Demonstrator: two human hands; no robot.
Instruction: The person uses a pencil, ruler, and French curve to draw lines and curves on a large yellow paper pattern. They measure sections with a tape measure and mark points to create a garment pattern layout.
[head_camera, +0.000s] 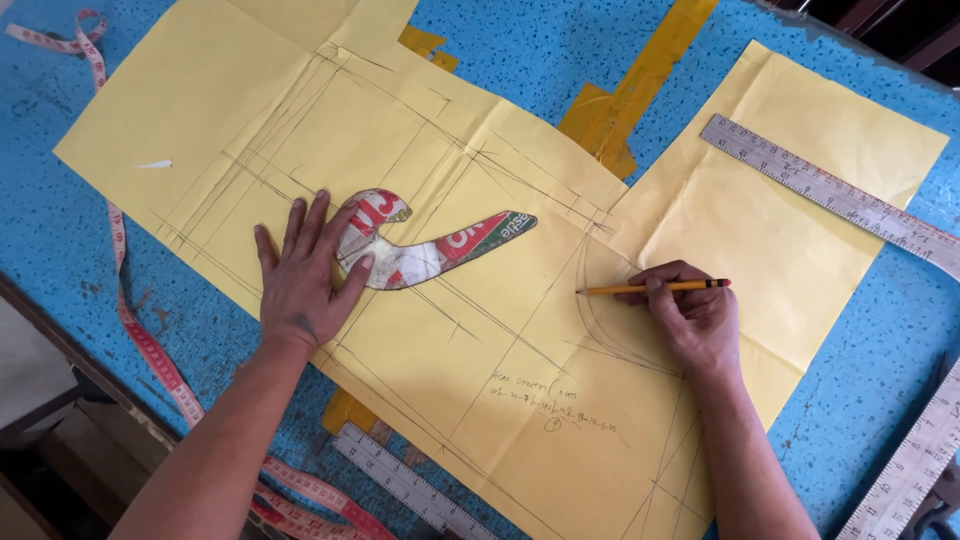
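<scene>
Overall, the yellow pattern paper (500, 330) was found largely ruled; the curve beside the pencil tip remained partly drawn. The curved template (420, 250) was pinned flat under the left hand (300, 275). The pencil (655, 288) was gripped by the right hand (695, 315).

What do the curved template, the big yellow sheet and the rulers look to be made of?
Curved template: seemingly cut from printed card or packaging, with a red, green and white print and slight gloss. Yellow sheet: matte paper, with visible fold creases and pencil lines. Rulers: probably metal, dull grey with engraved marks, though grey plastic is possible.
</scene>
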